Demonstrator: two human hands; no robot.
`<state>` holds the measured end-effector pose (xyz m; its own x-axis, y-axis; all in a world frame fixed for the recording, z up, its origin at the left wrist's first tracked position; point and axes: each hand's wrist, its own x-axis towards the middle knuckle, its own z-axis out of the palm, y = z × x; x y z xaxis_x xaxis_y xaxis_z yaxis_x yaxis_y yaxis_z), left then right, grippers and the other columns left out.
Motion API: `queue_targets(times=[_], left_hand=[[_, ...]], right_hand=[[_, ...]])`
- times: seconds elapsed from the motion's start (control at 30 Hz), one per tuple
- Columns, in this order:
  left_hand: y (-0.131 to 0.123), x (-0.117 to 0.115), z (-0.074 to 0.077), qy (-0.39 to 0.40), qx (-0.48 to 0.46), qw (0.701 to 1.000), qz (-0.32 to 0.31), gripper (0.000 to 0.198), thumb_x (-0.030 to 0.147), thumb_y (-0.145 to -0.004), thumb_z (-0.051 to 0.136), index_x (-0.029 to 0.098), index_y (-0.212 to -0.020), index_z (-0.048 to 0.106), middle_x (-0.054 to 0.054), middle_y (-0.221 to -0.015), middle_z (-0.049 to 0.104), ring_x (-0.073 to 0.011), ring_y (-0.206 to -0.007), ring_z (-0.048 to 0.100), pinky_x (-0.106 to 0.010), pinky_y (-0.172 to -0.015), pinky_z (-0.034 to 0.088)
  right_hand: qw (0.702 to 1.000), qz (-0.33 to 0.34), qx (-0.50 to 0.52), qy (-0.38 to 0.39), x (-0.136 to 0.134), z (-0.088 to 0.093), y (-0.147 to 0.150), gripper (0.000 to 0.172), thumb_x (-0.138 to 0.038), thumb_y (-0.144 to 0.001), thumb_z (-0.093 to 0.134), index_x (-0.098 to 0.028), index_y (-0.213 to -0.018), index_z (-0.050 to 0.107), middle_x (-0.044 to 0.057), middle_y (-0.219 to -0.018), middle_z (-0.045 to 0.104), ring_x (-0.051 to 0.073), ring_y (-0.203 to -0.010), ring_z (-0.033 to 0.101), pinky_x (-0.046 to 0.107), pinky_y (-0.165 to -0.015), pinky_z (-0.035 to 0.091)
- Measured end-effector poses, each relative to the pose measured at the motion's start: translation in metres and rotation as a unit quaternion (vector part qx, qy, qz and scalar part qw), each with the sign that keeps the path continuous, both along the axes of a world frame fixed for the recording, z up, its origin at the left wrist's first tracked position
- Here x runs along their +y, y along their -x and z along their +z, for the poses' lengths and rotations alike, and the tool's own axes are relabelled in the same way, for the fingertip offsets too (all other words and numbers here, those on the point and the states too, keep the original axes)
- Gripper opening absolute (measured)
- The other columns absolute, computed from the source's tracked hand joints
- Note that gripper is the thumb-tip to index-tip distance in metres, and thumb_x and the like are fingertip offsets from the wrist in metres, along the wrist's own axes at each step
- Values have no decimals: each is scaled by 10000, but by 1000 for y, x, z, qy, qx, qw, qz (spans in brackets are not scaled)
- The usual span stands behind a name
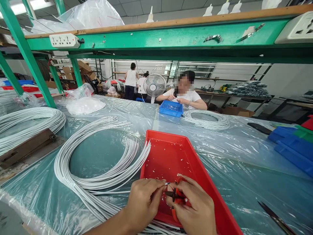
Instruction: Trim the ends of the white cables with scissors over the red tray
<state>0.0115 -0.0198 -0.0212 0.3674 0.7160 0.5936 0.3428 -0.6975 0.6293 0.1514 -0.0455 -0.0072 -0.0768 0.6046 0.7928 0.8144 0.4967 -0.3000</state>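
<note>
Cable (167,183) sat pinched in our left hand (146,197), our right hand (197,204) wrapped round red-handled cutters (174,195), above the red tray (168,136). We judged the cable light, springy, best held just behind its tip; coiled cables (62,163) lay leftward.

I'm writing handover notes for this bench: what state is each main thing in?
Left hand, pinching a wire end.
Right hand, gripping red-handled pliers.
Red-handled pliers, above the red tray; open or shut unclear.
Red tray, littered with white specks.
Nearest white cables, looped, ends loose.
Blue tray, standing on the table.
Fan, upright; spinning or not, unclear.
Pointed tool, lying on the table.
</note>
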Motion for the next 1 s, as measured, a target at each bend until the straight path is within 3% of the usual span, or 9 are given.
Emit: queue_targets(times=[0.1,0.2,0.3,0.37,0.47,0.63,0.8,0.93,1.0], left_hand=[[0,1,1,37,-12,999,-6,201,130,-822,468,142,-894,654,-66,-762,706,-157,-671,642,-222,-647,453],[0,0,5,118,-45,992,-20,217,180,-846,454,167,-906,662,-50,-781,696,-144,-669,621,-206,-632,444],[0,-1,11,186,-72,979,-42,243,234,-860,444,166,-898,674,-39,-740,668,-139,-649,582,-201,-606,427],[1,0,15,212,-84,971,-66,261,258,-865,440,156,-894,679,-30,-699,641,-131,-627,543,-199,-587,406],[1,1,17,247,-106,958,-103,271,268,-866,443,146,-877,686,-15,-655,605,-109,-577,474,-195,-546,363],[2,3,19,299,-152,925,-177,270,250,-867,444,132,-881,686,-37,-705,637,-109,-587,474,-207,-566,371],[2,2,20,310,-163,919,-182,258,241,-856,464,116,-876,689,-59,-701,655,-116,-574,487,-230,-582,388],[1,4,17,313,-160,921,-170,250,258,-841,492,110,-860,692,-64,-688,654,-119,-572,500,-231,-576,390],[1,7,16,322,-167,920,-149,247,276,-826,516,106,-835,695,-53,-643,638,-113,-555,498,-223,-558,382]], right_hand=[[1000,23,-18,-7,-3,0,1,144,-131,-686,524,-199,-560,507,-38,-434,477,119,-404,459,335,-670,501],[999,44,9,-5,-4,-1,-1,94,-122,-706,539,-190,-652,576,-23,-487,552,127,-446,506,336,-720,484],[991,24,118,65,-1,-2,-5,73,-188,-735,572,-187,-763,640,26,-636,658,174,-592,601,301,-657,491],[970,24,194,143,3,-2,-8,102,-259,-724,619,-180,-771,663,47,-697,675,192,-640,616,270,-593,494],[912,69,314,256,9,-1,-9,144,-288,-658,686,-162,-725,667,26,-642,635,172,-579,577,239,-525,466],[744,179,498,408,15,0,-5,214,-332,-611,726,-148,-640,622,-60,-454,474,77,-418,410,176,-421,332],[668,194,570,438,16,-6,2,288,-407,-629,710,-146,-622,590,-71,-430,439,59,-400,372,168,-421,302],[666,196,567,443,16,-8,3,330,-450,-632,692,-155,-599,550,-76,-443,412,65,-414,353,186,-447,328],[700,181,537,436,17,-8,1,354,-478,-656,660,-159,-585,525,-71,-450,412,72,-420,368,190,-445,326]])
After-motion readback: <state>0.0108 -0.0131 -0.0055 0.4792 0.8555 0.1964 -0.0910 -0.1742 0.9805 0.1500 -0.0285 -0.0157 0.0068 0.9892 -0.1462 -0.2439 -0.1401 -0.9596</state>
